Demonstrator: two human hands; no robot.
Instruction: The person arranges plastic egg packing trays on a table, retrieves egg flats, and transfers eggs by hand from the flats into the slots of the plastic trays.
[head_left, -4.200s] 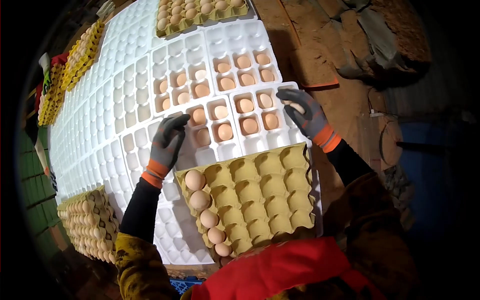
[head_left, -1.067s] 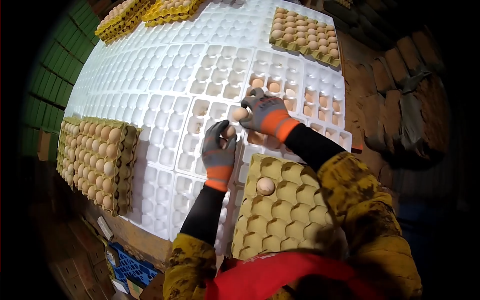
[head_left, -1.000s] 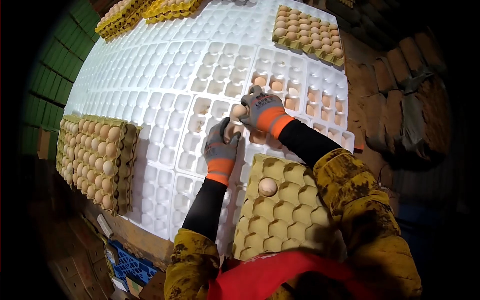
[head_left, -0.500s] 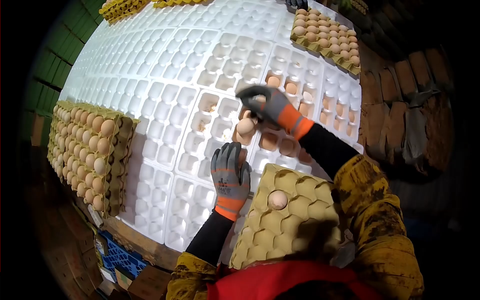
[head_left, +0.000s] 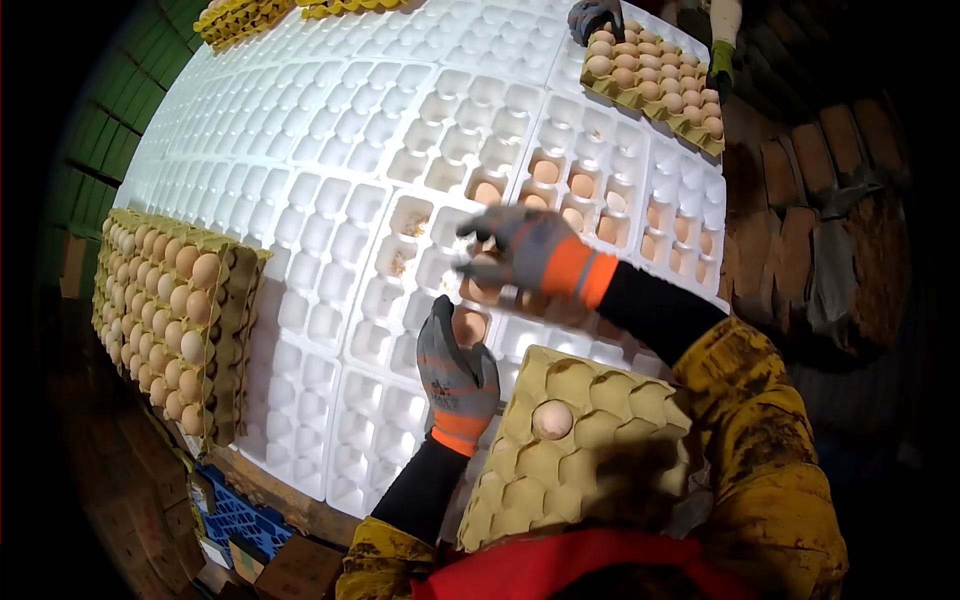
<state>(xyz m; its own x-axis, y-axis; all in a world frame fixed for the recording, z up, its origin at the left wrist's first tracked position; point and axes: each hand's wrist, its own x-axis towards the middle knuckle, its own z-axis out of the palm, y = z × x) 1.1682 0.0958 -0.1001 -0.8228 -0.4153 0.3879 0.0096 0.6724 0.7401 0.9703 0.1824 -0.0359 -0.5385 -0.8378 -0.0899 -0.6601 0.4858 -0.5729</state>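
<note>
My left hand (head_left: pixel 457 378), in a grey and orange glove, has its fingers apart beside an egg (head_left: pixel 469 326) that appears to sit in a cell of the white tray (head_left: pixel 428 238). My right hand (head_left: pixel 530 250), slightly blurred, is spread palm down above the same tray, with an egg (head_left: pixel 482 291) just below its thumb. Another egg is partly visible between its fingers. Nearer my body lies a yellowish carton tray (head_left: pixel 520 497) holding one egg (head_left: pixel 552 420) near its upper left corner.
A stack of filled egg cartons (head_left: pixel 160 315) stands at the left. Another filled carton (head_left: pixel 655 75) lies at the upper right, touched by another person's gloved hand (head_left: pixel 595 20). Yellow cartons (head_left: pixel 240 22) are at the far edge. A blue crate (head_left: pixel 245 520) is below the table's edge.
The carton's eggs went from a column to one. Eggs now occupy more cells near my hands. My right hand has come off an egg and spread. Another person's hand has reached the far carton.
</note>
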